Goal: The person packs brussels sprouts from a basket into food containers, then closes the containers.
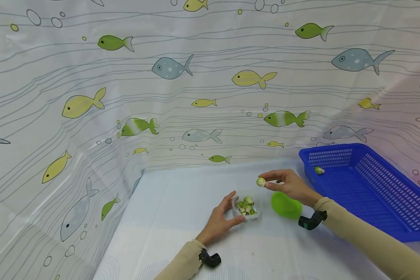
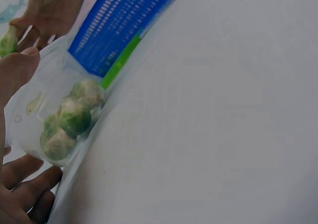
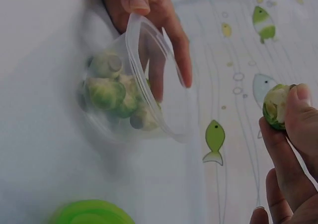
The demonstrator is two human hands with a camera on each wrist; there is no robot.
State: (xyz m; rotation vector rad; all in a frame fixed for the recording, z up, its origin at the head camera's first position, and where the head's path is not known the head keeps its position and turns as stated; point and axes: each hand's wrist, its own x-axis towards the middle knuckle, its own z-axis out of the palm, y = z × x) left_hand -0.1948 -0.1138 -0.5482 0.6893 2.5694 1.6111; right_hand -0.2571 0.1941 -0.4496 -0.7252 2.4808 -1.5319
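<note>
My right hand (image 1: 289, 186) pinches a Brussels sprout (image 1: 261, 182) between thumb and fingers, in the air above and right of a clear plastic container (image 1: 235, 210). Several Brussels sprouts (image 1: 246, 206) lie inside that container, seen through its wall in both wrist views. My left hand (image 1: 219, 221) holds the container from the left, its thumb at the near rim and its fingers round the far side. In the right wrist view the pinched sprout (image 3: 276, 107) shows a pale cut side. Beneath my right hand lies a bright green lid (image 1: 286, 205) on the table.
A blue perforated basket (image 1: 367, 190) stands at the right of the white table (image 1: 154, 210), with a Brussels sprout (image 1: 319, 170) in its far left corner. A fish-patterned curtain (image 1: 210, 85) hangs behind and along the sides. Small dark specks lie near the table's front.
</note>
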